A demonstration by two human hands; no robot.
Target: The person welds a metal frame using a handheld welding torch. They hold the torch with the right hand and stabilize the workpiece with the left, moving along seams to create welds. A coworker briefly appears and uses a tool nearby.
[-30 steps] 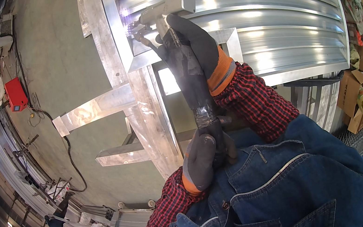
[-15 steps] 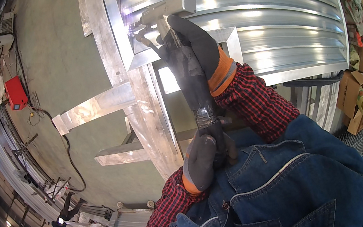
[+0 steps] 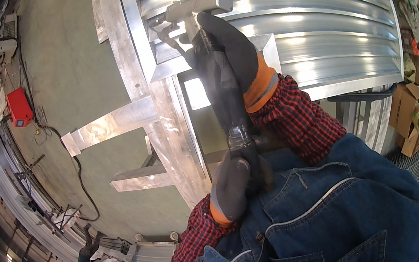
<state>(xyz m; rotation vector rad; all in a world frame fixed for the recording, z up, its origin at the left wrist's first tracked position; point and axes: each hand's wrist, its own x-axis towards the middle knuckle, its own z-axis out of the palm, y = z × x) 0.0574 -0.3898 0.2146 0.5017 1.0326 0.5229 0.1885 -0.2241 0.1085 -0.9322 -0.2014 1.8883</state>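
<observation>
A handheld welding gun [image 3: 196,4] with a silver block-shaped head points left, its nozzle close to the frame edge [image 3: 139,38] of a slatted aluminium panel [image 3: 324,27]. A thin side tube runs to the nozzle, where no glow shows. My right hand [image 3: 237,56], in a dark glove with an orange cuff, is wrapped round the gun's handle. From there a thick black-wrapped hose [image 3: 220,88] runs back toward my body. My left hand [image 3: 230,185], gloved alike, is closed round the hose's lower part; some of its fingers are hidden or blurred.
Bare metal beams [image 3: 174,131] support the panel, with one arm [image 3: 108,127] jutting left. A red box [image 3: 20,106] stands on the floor at left, a dark cable [image 3: 83,182] trailing nearby. Cardboard boxes [image 3: 410,114] sit at right. Another person [image 3: 85,261] is at lower left.
The bright spark at the nozzle has gone out. The gun head has shifted slightly right and up with my right hand. The person at lower left has moved a little.
</observation>
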